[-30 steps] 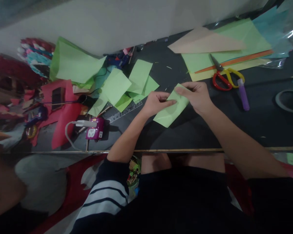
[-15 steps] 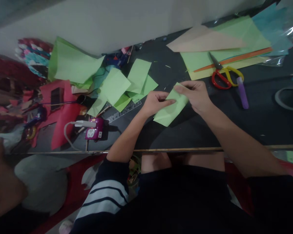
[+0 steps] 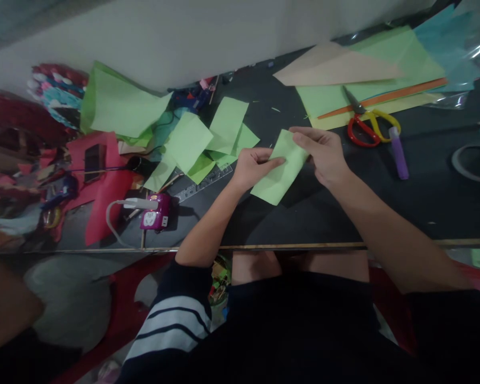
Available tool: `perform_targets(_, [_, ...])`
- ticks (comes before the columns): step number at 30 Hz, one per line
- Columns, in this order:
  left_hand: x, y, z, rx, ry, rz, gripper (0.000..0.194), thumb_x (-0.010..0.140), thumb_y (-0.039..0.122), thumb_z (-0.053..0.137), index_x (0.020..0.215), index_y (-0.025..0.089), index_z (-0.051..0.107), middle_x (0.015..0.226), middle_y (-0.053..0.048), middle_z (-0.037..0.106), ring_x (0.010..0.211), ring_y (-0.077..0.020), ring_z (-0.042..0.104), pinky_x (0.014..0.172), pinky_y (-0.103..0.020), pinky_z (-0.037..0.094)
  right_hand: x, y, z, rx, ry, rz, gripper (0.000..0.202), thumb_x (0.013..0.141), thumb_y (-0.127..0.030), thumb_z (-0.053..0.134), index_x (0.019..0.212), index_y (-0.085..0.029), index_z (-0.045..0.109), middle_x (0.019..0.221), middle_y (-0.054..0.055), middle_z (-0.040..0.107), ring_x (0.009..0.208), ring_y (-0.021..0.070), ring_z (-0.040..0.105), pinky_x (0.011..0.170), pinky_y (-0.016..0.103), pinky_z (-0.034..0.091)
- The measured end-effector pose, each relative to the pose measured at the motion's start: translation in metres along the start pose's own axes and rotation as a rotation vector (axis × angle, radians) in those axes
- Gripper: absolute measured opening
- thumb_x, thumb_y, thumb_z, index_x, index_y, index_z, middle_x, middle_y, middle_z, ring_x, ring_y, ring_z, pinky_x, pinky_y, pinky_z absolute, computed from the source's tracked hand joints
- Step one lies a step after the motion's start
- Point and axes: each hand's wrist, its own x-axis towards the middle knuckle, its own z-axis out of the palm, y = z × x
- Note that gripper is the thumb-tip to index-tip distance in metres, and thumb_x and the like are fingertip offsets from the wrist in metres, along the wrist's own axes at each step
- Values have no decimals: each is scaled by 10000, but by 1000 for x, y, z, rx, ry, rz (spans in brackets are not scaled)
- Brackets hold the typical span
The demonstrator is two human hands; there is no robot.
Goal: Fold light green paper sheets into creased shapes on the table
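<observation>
A light green sheet of paper is held up over the dark table between both hands. My left hand pinches its left edge, thumb on the near face and fingers behind. My right hand grips the upper right edge between thumb and fingers; the fingertips behind the paper are hidden. Just left of my left hand lie several cut green paper pieces, partly over a clear ruler. To the right of my right hand are scissors with red and yellow handles, touching a purple glue stick.
Stacked coloured sheets lie at the back right, and a tape roll at the right. A purple power adapter with a plugged-in white charger sits near the front edge. Red paper lies left. Another person's arm shows at the lower left.
The top corner of the green paper, bent over under my right thumb before, now stands up flatter. My right hand has shifted slightly right and up along the edge. The other person's arm has moved.
</observation>
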Motion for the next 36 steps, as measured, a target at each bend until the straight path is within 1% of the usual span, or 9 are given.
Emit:
perform_targets(3, [2, -1, 0, -16, 115, -24, 203, 787, 333, 932, 878, 166, 857, 929, -84, 870, 802, -222, 816, 677, -304, 654, 2, 6, -2, 27, -9, 87, 592, 470, -748, 1012, 672, -249, 766, 702, 8, 724, 626, 176, 685, 533, 323, 607])
perform_targets(7, [6, -3, 1, -67, 172, -101, 131, 795, 249, 913, 873, 162, 853, 899, -80, 867, 779, -209, 813, 678, -304, 654, 4, 11, -3, 21, -8, 66, 606, 485, -749, 1009, 640, -244, 712, 681, 12, 698, 634, 180, 692, 546, 326, 624])
perform_targets(14, [7, -5, -2, -112, 140, -76, 319, 732, 441, 983, 849, 185, 834, 886, -65, 859, 784, -204, 818, 682, -299, 661, 5, 6, -4, 28, -66, 45, 656, 544, -847, 928, 695, -251, 700, 668, 17, 657, 735, 220, 755, 599, 344, 652])
perform_targets(20, [7, -5, -2, -236, 53, -84, 471, 578, 550, 1043, 810, 197, 836, 833, -32, 845, 723, -162, 777, 655, -268, 639, 4, 1, -5, 25, -50, 15, 625, 536, -794, 967, 650, -242, 695, 670, 16, 659, 710, 221, 736, 598, 373, 661])
perform_targets(24, [9, -6, -2, -158, 82, 56, 439, 673, 621, 986, 756, 220, 826, 741, 6, 797, 684, -135, 728, 632, -249, 609, 1, -4, -1, -19, -38, -12, 595, 509, -716, 1012, 562, -245, 652, 637, -4, 671, 639, 181, 681, 571, 348, 645])
perform_targets(26, [9, -6, -2, -107, 161, 120, 416, 743, 621, 947, 738, 226, 815, 700, 19, 771, 677, -132, 713, 603, -240, 582, -2, -5, 2, -29, -54, -11, 594, 496, -708, 1018, 530, -250, 642, 600, -16, 658, 628, 178, 674, 583, 348, 649])
perform_targets(29, [9, -7, -2, -107, 243, 158, 390, 742, 596, 955, 781, 227, 833, 740, 23, 793, 720, -140, 734, 632, -245, 592, -5, -6, 5, -38, -80, -25, 568, 557, -681, 1013, 520, -253, 641, 578, -12, 643, 680, 201, 707, 624, 356, 656])
perform_targets(34, [9, -6, -2, -194, 231, 137, 338, 758, 539, 971, 839, 230, 860, 776, 21, 812, 723, -148, 750, 662, -272, 607, -8, -9, 4, -58, -80, -42, 496, 605, -587, 1027, 551, -230, 687, 660, 13, 723, 671, 186, 711, 608, 328, 641])
perform_targets(36, [9, -5, -1, -230, 222, 103, 301, 772, 499, 976, 833, 231, 855, 842, 11, 836, 796, -173, 787, 740, -304, 638, -8, -9, 4, -59, -80, -42, 482, 627, -588, 1018, 569, -222, 708, 656, 16, 723, 682, 189, 725, 625, 328, 650])
